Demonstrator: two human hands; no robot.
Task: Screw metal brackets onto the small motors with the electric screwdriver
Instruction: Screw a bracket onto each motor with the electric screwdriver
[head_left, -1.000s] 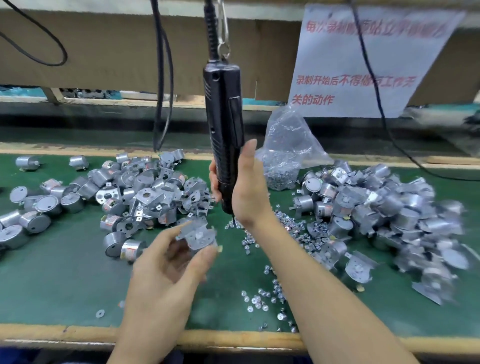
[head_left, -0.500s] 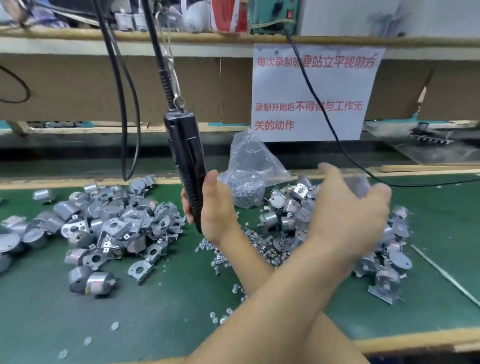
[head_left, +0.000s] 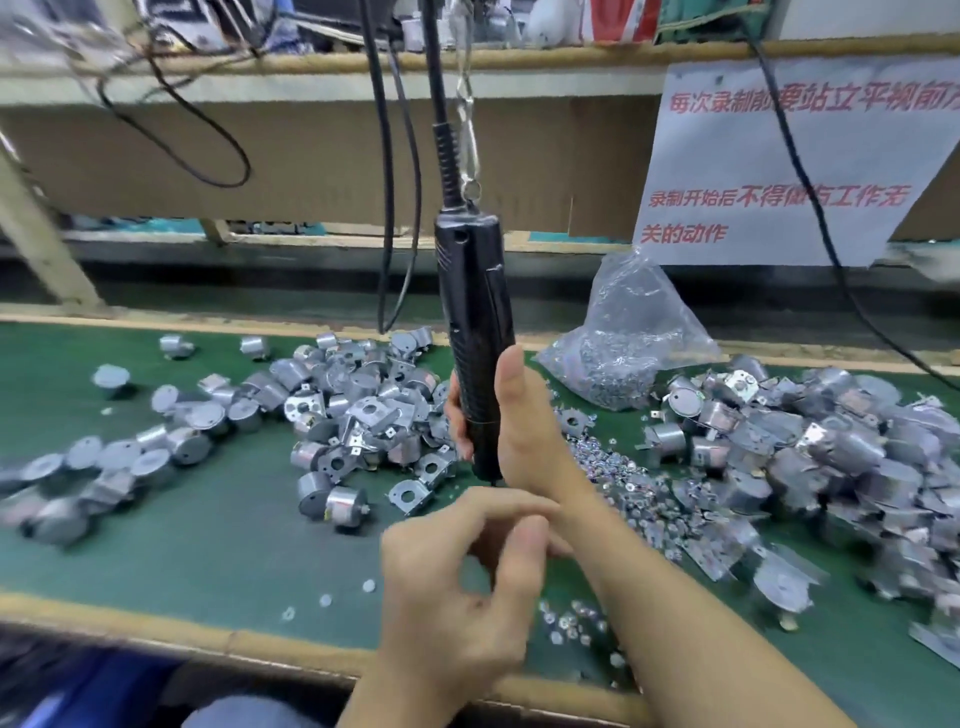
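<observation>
My right hand (head_left: 524, 431) grips the lower body of the black electric screwdriver (head_left: 475, 332), which hangs upright from a cable and chain over the middle of the green mat (head_left: 208, 540). Its tip is hidden behind my hands. My left hand (head_left: 457, 587) hovers just in front of the right wrist, fingers loosely curled, with nothing visible in it. Bare small motors and loose metal brackets (head_left: 363, 415) lie heaped to the left. A second heap of motors with brackets (head_left: 805, 457) spreads over the right side. Loose screws (head_left: 623, 483) are scattered between the heaps.
A clear plastic bag of screws (head_left: 623, 332) stands behind the right heap. Black cables (head_left: 387, 208) hang down left of the screwdriver. A paper sign (head_left: 779, 166) hangs on the back wall. The wooden front edge (head_left: 156, 618) of the bench runs below my left hand.
My left hand held a bracketed motor, crossed over my right arm to the right heap, and has come back to the front without it. The right hand kept its grip on the screwdriver.
</observation>
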